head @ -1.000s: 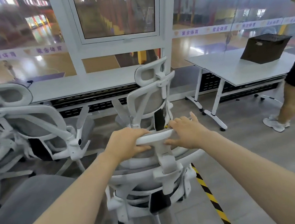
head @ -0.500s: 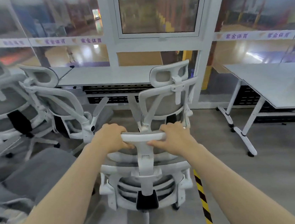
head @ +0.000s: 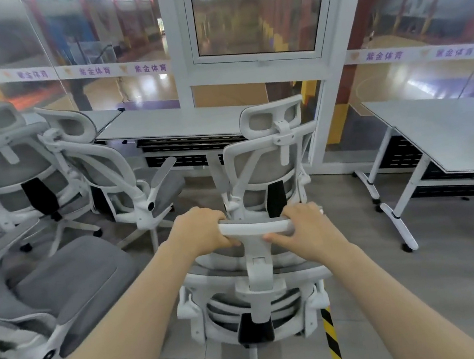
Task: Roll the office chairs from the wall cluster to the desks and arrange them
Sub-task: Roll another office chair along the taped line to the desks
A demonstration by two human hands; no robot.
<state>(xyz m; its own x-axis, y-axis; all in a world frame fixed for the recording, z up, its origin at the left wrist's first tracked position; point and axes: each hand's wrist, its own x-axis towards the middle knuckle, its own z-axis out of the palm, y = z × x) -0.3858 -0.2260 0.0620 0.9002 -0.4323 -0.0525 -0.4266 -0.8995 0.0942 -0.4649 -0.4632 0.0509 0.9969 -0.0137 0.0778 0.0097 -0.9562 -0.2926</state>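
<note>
Head view: left hand and right hand both wrapped around the headrest of the nearest chair, on the floor beside the hazard tape. Mid-roll, by the look of it. Next: steering right, toward the desk, clear of the chair ahead.

At frame centre, 1 chair stands behind another chair, which faces a tabletop. 3 chairs cluster left; a second tabletop sits right.
</note>
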